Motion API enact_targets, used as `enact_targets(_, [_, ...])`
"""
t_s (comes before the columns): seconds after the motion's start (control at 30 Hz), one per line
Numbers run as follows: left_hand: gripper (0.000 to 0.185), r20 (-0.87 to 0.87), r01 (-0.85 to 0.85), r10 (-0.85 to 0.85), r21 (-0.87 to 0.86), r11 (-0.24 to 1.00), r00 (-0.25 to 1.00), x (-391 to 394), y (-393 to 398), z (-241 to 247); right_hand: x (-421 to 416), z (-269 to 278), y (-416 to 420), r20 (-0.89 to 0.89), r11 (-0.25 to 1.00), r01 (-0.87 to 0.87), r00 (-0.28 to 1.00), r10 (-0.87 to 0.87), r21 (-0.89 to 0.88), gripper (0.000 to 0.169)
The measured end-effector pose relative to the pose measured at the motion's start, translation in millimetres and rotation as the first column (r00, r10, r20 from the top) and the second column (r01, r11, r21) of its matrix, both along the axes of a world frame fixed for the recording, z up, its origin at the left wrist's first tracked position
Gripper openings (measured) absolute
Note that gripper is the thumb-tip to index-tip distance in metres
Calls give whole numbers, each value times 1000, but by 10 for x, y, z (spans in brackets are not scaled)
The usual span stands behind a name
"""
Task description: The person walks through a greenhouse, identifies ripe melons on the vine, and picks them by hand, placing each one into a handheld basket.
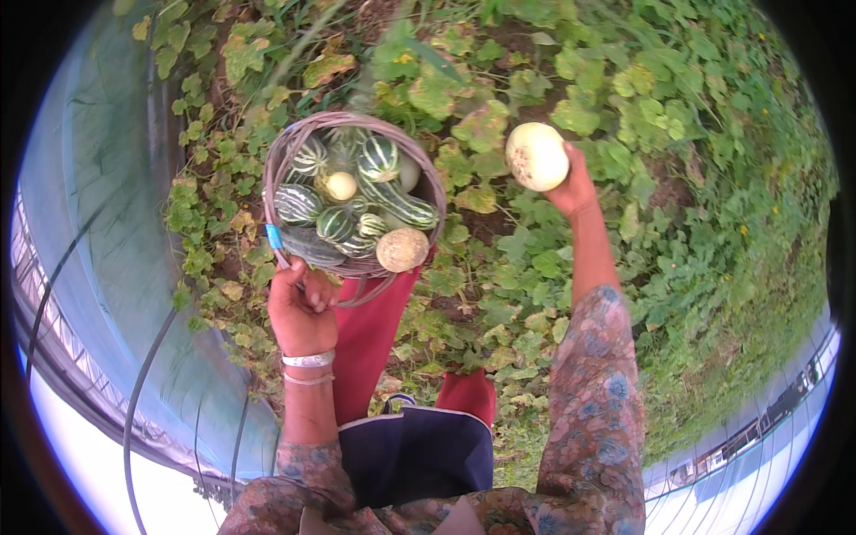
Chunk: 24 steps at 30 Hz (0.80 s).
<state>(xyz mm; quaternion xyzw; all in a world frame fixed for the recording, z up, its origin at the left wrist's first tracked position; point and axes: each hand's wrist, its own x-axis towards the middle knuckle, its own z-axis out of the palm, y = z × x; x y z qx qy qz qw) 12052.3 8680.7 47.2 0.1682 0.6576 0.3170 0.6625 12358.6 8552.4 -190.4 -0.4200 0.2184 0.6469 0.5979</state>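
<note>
My left hand (301,311) grips the near rim of a round wicker basket (438,180). Inside the basket lie several striped green melons (378,159), a long curved striped fruit (401,204), a small pale yellow melon (341,186) and a tan, rough-skinned melon (402,250) near the edge. To the right of the basket, my right hand (576,184) holds up a round, pale yellow melon (537,156) with brown specks on its skin. The fingers behind this melon are mostly hidden.
Leafy vines (508,267), some leaves yellowed, spread over the ground around me. Along the left runs a plastic greenhouse sheet (120,167) with curved hoops (144,388). A dark blue apron (418,455) hangs over my red trousers.
</note>
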Motion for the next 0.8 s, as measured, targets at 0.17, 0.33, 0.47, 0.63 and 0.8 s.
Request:
enact_targets(0.17, [12, 27, 12, -12, -19, 1000, 1000, 11, -57, 14, -191, 764, -390, -669, 761, 530, 723, -174, 374, 83])
enact_targets(0.33, [7, 75, 30, -30, 13, 999, 997, 17, -103, 114, -303, 1379, -642, -665, 743, 597, 690, -285, 302, 81])
enact_targets(0.47, [9, 95, 52, -52, 1, 999, 994, 120, -153, 241, -328, 1939, -762, -393, 853, 468, 847, -358, 230, 80])
enact_targets(0.63, [11, 97, 94, -92, -22, 995, 991, 223, -283, 488, -501, 2633, -571, 486, 989, -42, 873, -34, 145, 100])
enact_targets(0.8, [14, 115, 162, -154, -68, 984, 981, 338, -426, 650, -836, 3069, -408, 885, 950, -311, 433, 169, -29, 114])
